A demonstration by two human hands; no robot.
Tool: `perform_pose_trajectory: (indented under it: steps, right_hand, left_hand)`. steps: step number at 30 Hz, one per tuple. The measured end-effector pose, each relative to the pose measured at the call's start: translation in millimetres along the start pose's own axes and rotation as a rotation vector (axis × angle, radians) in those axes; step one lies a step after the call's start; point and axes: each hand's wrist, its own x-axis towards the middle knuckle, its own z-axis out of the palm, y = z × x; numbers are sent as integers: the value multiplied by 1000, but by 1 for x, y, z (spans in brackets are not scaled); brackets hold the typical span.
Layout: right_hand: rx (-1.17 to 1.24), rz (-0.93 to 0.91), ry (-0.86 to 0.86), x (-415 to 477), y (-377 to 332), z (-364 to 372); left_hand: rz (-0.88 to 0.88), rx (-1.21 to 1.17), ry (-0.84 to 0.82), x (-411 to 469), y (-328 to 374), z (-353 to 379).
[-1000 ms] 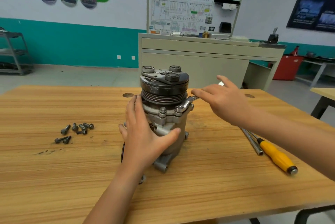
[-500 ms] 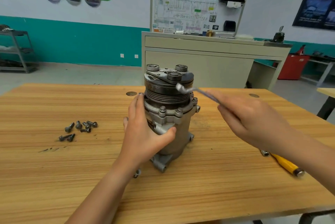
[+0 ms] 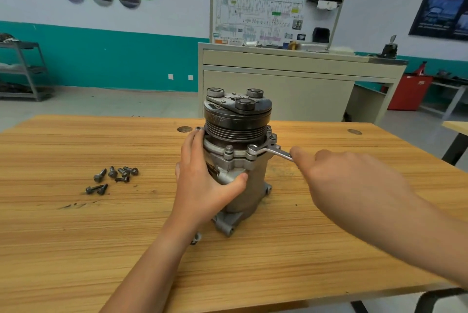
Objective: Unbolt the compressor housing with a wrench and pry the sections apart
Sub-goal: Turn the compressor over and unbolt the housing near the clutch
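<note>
Bracing the compressor (image 3: 253,186) upright in the middle of the tabletop (image 3: 76,249), the left hand (image 3: 205,186) wraps the housing from its near-left side. Its fingers reach up the flank toward the grooved pulley (image 3: 236,127), and its thumb hooks across the front below the flange. Off to its right, the right hand (image 3: 354,181) holds the handle of the wrench (image 3: 272,151) with the forefinger laid along the steel. Its other fingers are hidden behind the back of the hand, so I cannot tell how firmly they close. The ring end sits over a flange bolt (image 3: 252,148) just beyond the left thumb, with a second bolt head (image 3: 228,149) beside it. The likeliest trouble is the ring riding off the head if the pull comes at a slant, which would round the bolt and send the right knuckles into the flange. The compressor also stands tall on a small foot with the heavy pulley on top, so a hard tug could twist or tip it if the left hand gives. That thumb lies close to the wrench's sweep. For room, bare wood stretches right of and behind the right hand, which allows a fair swing, though the tabletop's near edge runs under both forearms. Loose bolts (image 3: 112,172) lie well to the left of the left hand, apart from the work, though a jolt could roll them. Beyond the fingertips the far edge gives onto open floor, then a pale cabinet (image 3: 278,89).
</note>
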Motion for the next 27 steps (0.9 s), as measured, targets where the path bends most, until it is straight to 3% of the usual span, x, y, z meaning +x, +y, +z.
perform_pose_trajectory:
  steps: [5,13,17,20,23,27]
  right_hand:
    - [-99,-93,-60,-2,-15,-8]
    - [-159,-90,67,35,34,23]
    - [-125,-152,214,77,39,47]
    - [13,-143,276,93,32,63]
    - [335,-75,365,79,36,70]
    - [640,-94,478,41,42,68]
  left_hand:
    - [-2,-19,6,-2,2,0]
    - [16,-29,2,-1,-2,1]
    - [28,-29,-17,-1,-1,-3]
    - [53,-3,-147,1,-12,-14]
    - [108,66,-279,8,-24,-29]
    - [154,81,-181,11,-18,-30]
